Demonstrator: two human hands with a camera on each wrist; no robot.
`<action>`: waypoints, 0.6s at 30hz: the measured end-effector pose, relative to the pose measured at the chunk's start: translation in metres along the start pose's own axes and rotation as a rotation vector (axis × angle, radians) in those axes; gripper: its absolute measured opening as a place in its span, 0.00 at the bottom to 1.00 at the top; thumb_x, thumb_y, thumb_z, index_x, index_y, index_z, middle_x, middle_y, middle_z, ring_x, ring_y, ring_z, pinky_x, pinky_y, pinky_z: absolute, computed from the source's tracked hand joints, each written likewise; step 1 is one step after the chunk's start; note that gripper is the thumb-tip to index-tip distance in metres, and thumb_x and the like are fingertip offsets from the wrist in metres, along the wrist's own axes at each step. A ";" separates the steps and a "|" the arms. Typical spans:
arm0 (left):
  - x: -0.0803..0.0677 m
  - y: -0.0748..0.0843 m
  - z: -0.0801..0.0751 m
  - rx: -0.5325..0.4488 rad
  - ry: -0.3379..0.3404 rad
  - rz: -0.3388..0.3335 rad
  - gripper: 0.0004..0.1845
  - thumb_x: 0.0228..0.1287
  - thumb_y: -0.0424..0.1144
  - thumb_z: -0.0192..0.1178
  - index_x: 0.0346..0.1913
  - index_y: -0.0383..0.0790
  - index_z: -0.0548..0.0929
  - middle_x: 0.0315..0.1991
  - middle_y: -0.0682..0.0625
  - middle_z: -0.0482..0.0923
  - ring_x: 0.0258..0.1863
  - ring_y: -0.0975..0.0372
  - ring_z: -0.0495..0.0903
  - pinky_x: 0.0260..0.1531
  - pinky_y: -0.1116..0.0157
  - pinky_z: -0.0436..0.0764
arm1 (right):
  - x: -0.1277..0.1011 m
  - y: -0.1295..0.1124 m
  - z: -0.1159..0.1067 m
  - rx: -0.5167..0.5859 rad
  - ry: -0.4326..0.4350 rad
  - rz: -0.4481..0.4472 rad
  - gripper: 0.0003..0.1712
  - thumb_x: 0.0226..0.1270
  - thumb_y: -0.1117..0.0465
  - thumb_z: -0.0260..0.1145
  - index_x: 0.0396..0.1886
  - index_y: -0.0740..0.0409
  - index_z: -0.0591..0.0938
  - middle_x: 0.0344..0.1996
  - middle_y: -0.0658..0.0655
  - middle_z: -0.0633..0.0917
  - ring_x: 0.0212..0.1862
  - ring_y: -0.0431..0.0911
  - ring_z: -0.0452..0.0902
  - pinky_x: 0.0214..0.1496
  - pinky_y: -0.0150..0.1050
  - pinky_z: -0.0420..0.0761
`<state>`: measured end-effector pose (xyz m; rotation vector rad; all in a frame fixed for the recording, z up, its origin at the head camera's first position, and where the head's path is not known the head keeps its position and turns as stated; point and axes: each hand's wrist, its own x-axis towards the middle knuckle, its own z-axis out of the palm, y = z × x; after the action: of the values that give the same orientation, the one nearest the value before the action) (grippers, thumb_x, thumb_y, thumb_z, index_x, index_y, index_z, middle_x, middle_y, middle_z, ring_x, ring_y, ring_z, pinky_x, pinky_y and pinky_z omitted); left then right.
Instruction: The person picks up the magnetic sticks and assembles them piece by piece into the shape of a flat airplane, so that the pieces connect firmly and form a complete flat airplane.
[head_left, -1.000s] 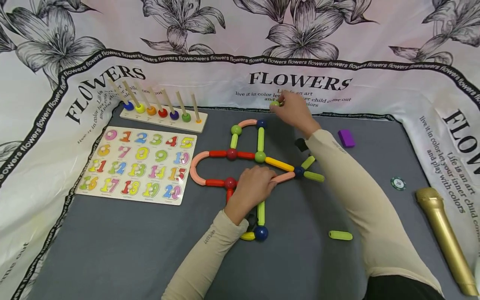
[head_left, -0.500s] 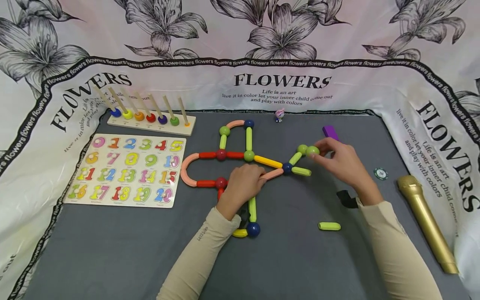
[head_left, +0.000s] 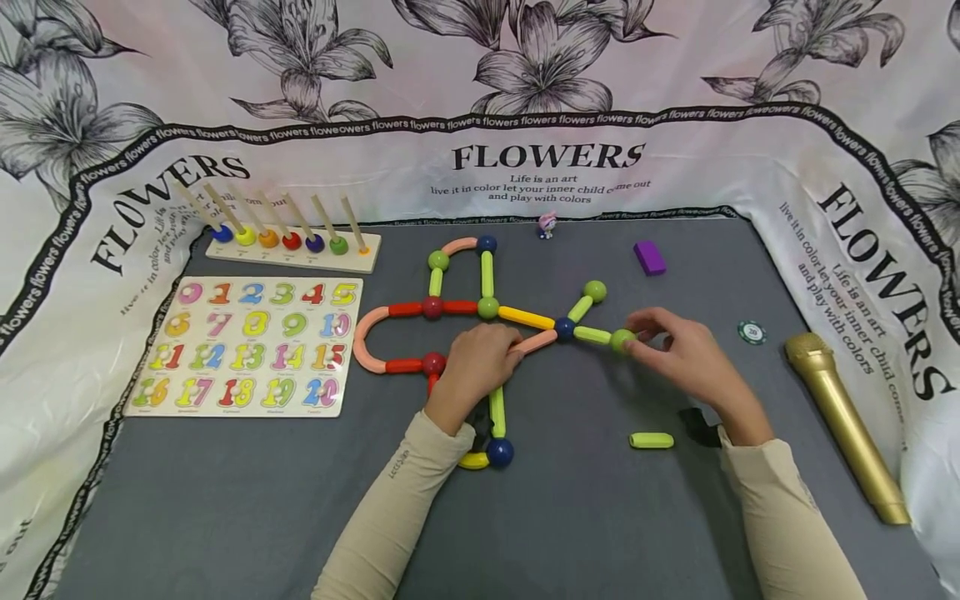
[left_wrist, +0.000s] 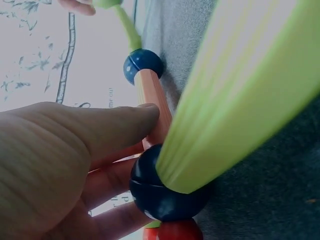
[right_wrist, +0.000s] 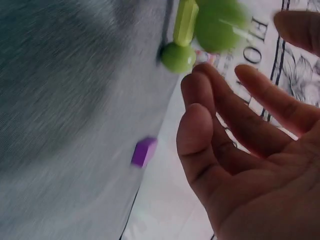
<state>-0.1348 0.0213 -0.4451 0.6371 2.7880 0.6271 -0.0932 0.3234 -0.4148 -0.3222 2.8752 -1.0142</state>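
Observation:
A flat figure of coloured magnetic sticks and balls lies on the grey table. My left hand point(head_left: 480, 362) pinches its pink stick point(left_wrist: 151, 92), thumb on the near side and fingers behind, beside a dark blue ball point(left_wrist: 167, 187). At the figure's right end, two short green sticks fork from a blue ball point(head_left: 564, 328). An upper green ball point(head_left: 595, 291) and a lower green ball point(head_left: 621, 340) cap them. My right hand point(head_left: 686, 358) has its fingertips at the lower ball; in the right wrist view its loosely bent fingers point(right_wrist: 196, 131) stand clear of both balls.
A loose green stick point(head_left: 652, 440) lies below the right hand. Farther right are a purple block point(head_left: 649, 257), a poker chip point(head_left: 752, 332) and a gold microphone point(head_left: 847, 429). A number board point(head_left: 243, 346) and a peg stand point(head_left: 292, 254) occupy the left; a small figurine point(head_left: 547, 225) stands behind.
My right hand has come from the back of the table with green balls. Both fork sticks now carry one, and its fingertips have moved down to the lower ball. The left hand keeps its grip.

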 end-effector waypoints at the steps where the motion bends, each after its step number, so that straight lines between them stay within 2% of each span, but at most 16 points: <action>1: 0.000 0.001 0.000 0.002 -0.003 -0.001 0.09 0.79 0.44 0.66 0.37 0.46 0.88 0.23 0.53 0.74 0.23 0.60 0.74 0.27 0.64 0.75 | -0.005 0.002 0.000 -0.010 0.018 0.002 0.19 0.79 0.57 0.69 0.62 0.63 0.83 0.50 0.60 0.88 0.49 0.52 0.82 0.48 0.43 0.76; 3: -0.001 0.002 -0.002 0.018 -0.013 -0.007 0.10 0.79 0.44 0.66 0.37 0.46 0.88 0.23 0.53 0.73 0.23 0.59 0.74 0.27 0.64 0.74 | -0.018 0.006 -0.001 -0.028 0.045 0.007 0.19 0.78 0.58 0.70 0.61 0.63 0.84 0.49 0.59 0.88 0.46 0.50 0.82 0.46 0.41 0.77; 5: 0.001 0.007 -0.004 0.044 -0.029 -0.006 0.11 0.79 0.46 0.66 0.35 0.46 0.87 0.22 0.53 0.72 0.23 0.59 0.74 0.28 0.64 0.73 | -0.038 0.011 -0.001 -0.056 0.036 0.010 0.16 0.76 0.59 0.73 0.57 0.62 0.86 0.44 0.56 0.88 0.43 0.48 0.80 0.42 0.40 0.77; 7: 0.003 0.013 -0.007 0.074 -0.034 0.005 0.13 0.79 0.47 0.65 0.35 0.45 0.87 0.22 0.52 0.72 0.23 0.58 0.74 0.28 0.63 0.74 | -0.056 0.013 0.002 -0.068 -0.024 0.008 0.14 0.72 0.60 0.76 0.53 0.60 0.88 0.42 0.51 0.87 0.41 0.46 0.79 0.41 0.41 0.78; 9: 0.007 0.020 -0.012 0.101 -0.019 0.037 0.14 0.79 0.49 0.65 0.39 0.43 0.88 0.25 0.51 0.75 0.26 0.57 0.76 0.30 0.62 0.76 | -0.070 0.014 0.008 -0.050 -0.120 0.009 0.13 0.70 0.59 0.78 0.51 0.56 0.89 0.43 0.48 0.85 0.42 0.44 0.78 0.42 0.43 0.79; 11: 0.014 0.027 -0.016 0.112 -0.003 0.082 0.13 0.79 0.49 0.65 0.46 0.42 0.89 0.32 0.48 0.81 0.32 0.55 0.80 0.35 0.60 0.80 | -0.079 0.014 0.016 -0.023 -0.194 0.008 0.13 0.69 0.58 0.79 0.51 0.53 0.89 0.45 0.47 0.83 0.45 0.44 0.77 0.46 0.46 0.79; 13: 0.022 0.034 -0.018 0.130 -0.006 0.133 0.15 0.80 0.48 0.64 0.56 0.41 0.89 0.44 0.46 0.84 0.43 0.52 0.82 0.46 0.56 0.82 | -0.084 0.013 0.024 -0.009 -0.225 0.002 0.12 0.70 0.59 0.78 0.50 0.50 0.89 0.44 0.45 0.81 0.45 0.43 0.75 0.47 0.47 0.79; 15: 0.030 0.040 -0.018 0.138 -0.045 0.170 0.17 0.80 0.47 0.64 0.63 0.43 0.86 0.55 0.44 0.83 0.55 0.49 0.79 0.57 0.51 0.79 | -0.084 0.013 0.030 -0.009 -0.202 -0.025 0.10 0.69 0.62 0.78 0.47 0.50 0.89 0.41 0.43 0.81 0.43 0.42 0.75 0.45 0.47 0.78; 18: 0.043 0.050 -0.011 0.160 -0.128 0.191 0.21 0.82 0.48 0.62 0.70 0.47 0.82 0.66 0.43 0.77 0.67 0.46 0.72 0.66 0.46 0.72 | -0.076 0.016 0.028 -0.013 -0.104 -0.020 0.06 0.70 0.65 0.77 0.44 0.53 0.89 0.35 0.43 0.82 0.37 0.40 0.75 0.38 0.43 0.77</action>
<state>-0.1573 0.0779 -0.4176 0.9498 2.6958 0.3824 -0.0176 0.3355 -0.4468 -0.3929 2.7918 -0.9522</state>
